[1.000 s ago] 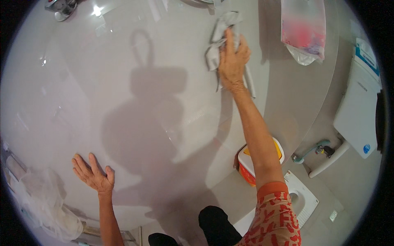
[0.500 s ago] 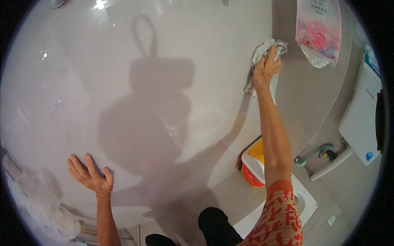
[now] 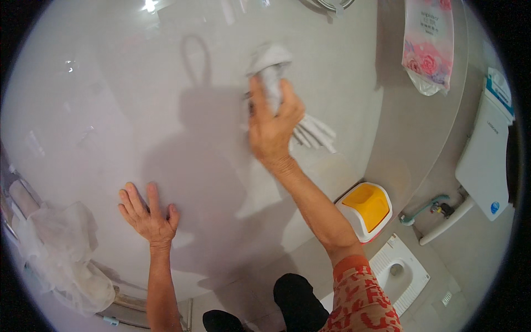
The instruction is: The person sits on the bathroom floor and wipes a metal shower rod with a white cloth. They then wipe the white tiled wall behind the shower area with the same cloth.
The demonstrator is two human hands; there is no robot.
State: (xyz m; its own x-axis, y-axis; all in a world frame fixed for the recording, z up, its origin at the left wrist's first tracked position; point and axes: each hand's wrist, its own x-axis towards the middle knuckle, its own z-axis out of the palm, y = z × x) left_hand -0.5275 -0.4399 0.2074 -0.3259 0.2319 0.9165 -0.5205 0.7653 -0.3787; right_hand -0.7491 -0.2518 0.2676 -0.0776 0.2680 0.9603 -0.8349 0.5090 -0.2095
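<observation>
Bunched in my right hand [image 3: 275,119] is a pale grey-white cloth [image 3: 271,58], pressed on the glossy light wall [image 3: 326,72] near the upper middle of the view. Its crumpled tail hangs out past the wrist to the right. Lower and to the left, my left hand [image 3: 148,216] rests on the same wall, fingers spread and holding nothing. My shadow falls on the surface between and above the hands.
At the right hang a pink floral tissue pack [image 3: 428,47] and a white cistern [image 3: 487,160] with a pipe. Below are a yellow-lidded bin [image 3: 368,207] and a white squat toilet [image 3: 398,274]. Sheer white netting [image 3: 66,249] hangs at lower left; a metal ring [image 3: 334,6] shows at the top.
My right hand has swept the cloth leftward from the wall's corner to the middle. My left hand sits slightly higher and farther right in view. The bin's lid is now uncovered.
</observation>
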